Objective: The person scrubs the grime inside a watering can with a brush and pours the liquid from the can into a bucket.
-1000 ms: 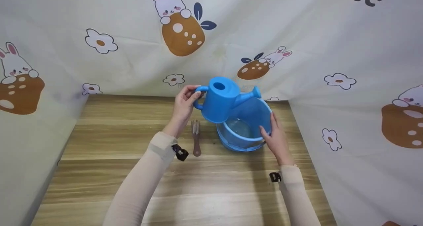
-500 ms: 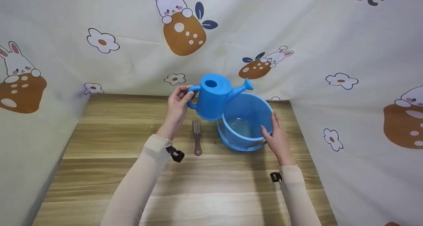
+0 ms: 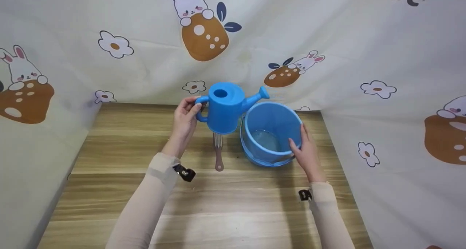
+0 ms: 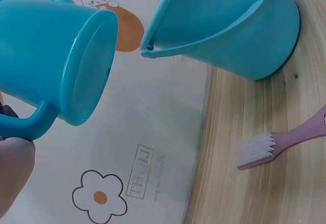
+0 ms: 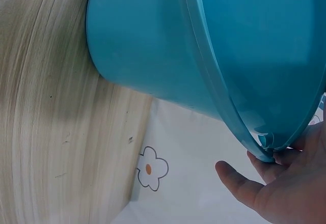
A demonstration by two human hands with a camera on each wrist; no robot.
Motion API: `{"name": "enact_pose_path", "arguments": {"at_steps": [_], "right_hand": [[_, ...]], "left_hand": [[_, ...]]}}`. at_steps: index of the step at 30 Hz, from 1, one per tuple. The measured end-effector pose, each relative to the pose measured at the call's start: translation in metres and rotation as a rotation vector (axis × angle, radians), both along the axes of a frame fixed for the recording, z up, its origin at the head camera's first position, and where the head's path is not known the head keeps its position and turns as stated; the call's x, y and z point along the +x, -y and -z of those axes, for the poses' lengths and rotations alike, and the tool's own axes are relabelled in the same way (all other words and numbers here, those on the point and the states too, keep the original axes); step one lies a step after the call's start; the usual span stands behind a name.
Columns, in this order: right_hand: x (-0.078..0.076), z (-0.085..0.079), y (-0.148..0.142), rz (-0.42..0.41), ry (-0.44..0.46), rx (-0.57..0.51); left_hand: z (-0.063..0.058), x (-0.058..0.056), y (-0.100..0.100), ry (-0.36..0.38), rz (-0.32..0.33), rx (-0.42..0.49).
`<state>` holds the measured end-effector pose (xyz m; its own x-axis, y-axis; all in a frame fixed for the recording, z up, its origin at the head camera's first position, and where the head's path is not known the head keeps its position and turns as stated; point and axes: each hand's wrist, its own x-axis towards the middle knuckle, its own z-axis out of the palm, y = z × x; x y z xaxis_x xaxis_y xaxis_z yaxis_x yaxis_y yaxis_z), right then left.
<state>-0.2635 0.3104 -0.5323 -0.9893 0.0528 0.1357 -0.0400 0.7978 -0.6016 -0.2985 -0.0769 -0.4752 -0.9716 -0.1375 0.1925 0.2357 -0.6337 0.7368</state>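
Observation:
A blue watering can (image 3: 225,109) hangs upright in the air, its spout pointing right toward the bucket. My left hand (image 3: 185,121) grips its handle from the left; the left wrist view shows the can's underside (image 4: 91,71). To its right, a blue bucket (image 3: 271,152) stands on the table, its mouth tipped toward me in the head view. My right hand (image 3: 305,156) holds the bucket's right rim; the right wrist view has fingertips (image 5: 267,168) at the rim. Below the can lies a small brush (image 3: 218,158) with a pinkish-brown handle and white bristles (image 4: 254,150).
The wood-grain table (image 3: 218,212) extends toward me. A pale cloth (image 3: 145,70) printed with rabbits and flowers rises behind it and on both sides. A dark wrist camera (image 3: 185,173) sits on the left sleeve.
My left hand has carried the watering can leftward, off the bucket's mouth, and it now overlaps the brush's bristles in the head view. The bucket and right hand stay in place.

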Motion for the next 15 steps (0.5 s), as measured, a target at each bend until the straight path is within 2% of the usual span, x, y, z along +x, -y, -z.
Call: {"name": "enact_pose_path", "arguments": {"at_steps": [15], "right_hand": [[0.0, -0.003, 0.0, 0.006, 0.015, 0.024]], "left_hand": [[0.009, 0.01, 0.029, 0.032, -0.035, 0.022]]}}
